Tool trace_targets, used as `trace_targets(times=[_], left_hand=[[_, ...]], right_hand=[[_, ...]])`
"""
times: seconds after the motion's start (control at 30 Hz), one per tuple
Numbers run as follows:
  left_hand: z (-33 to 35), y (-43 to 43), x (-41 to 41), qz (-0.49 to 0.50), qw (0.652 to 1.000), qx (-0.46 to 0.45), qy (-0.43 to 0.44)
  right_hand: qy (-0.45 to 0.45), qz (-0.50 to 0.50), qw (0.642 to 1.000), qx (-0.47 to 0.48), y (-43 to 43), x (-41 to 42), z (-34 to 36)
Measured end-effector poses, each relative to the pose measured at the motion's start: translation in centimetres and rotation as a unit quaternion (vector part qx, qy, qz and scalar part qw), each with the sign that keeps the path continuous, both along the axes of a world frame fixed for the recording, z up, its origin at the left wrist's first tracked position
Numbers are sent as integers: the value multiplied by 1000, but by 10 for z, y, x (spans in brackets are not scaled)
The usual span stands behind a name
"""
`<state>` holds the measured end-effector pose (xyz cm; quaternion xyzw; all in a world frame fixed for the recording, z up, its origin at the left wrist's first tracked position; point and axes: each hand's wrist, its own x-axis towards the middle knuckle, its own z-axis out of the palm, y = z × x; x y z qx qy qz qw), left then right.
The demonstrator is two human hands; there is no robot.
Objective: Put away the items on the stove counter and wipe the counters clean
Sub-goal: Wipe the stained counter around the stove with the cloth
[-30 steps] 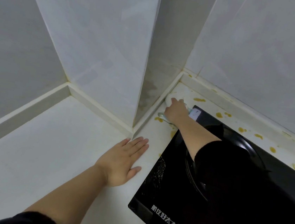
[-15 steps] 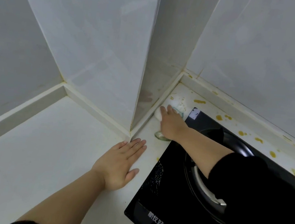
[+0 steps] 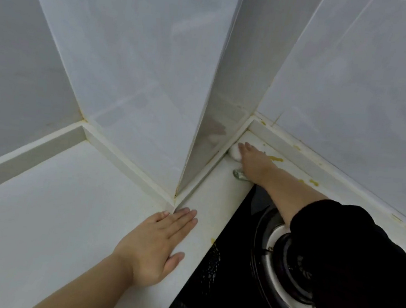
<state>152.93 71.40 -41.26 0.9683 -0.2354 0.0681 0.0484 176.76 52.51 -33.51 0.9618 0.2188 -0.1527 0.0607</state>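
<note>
Now, R hand (image 3: pixel 254 164) presses white cloth (image 3: pixel 234 153) into far corner of desk (image 3: pixel 38 211), just past black stove (image 3: pixel 218 295), fingers straight over it, grip apart not clamped; L hand (image 3: pixel 156 244) flat on desk, grip apart; yellow stains (image 3: pixel 276 159) near cloth.

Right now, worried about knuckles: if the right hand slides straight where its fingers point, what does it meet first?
Probably the low ledge at the foot of the side wall, just past the right hand and cloth.
</note>
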Motion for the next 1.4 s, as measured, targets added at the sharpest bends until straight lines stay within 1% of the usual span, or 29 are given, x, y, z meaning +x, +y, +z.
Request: trace_targets(times=[0.1,0.2,0.27,0.4,0.5,0.6,0.7,0.77,0.87,0.97,1.03,1.1,1.23,1.33,1.4], left_hand=[[0,0,0,7,1000,0,1],[1,-1,1,9,1000,14,6],[3,-1,0,12,1000,23,14],[4,0,1,17,999,28,34],[5,-1,1,15,999,34,34],[4,-1,2,10,999,28,30],[3,0,2,14,999,19,45],[3,0,2,12,998,12,63],[6,-1,2,19,997,15,80],[11,0,-6,34,995,11,90],[12,3,-19,41,995,16,89],[11,6,-33,48,995,26,81],[7,11,-56,71,994,35,74],[8,12,-63,80,994,23,76],[10,12,-67,90,993,16,81]], right_hand=[[-28,-45,999,7,4,21,-3],[-19,-73,997,22,7,14,-6],[14,-47,999,18,8,-8,-2],[81,52,995,27,4,-69,-5],[120,75,989,39,-2,-78,-5],[88,44,994,35,-5,-42,8],[50,11,997,64,-5,-26,11],[55,11,995,79,-4,-40,9],[89,50,992,73,-1,-81,9],[120,142,981,61,5,-126,4],[141,173,972,70,7,-144,7],[152,165,973,60,4,-132,17],[118,77,990,31,1,-97,22],[89,93,991,27,13,-127,19],[114,134,984,41,24,-164,21]])
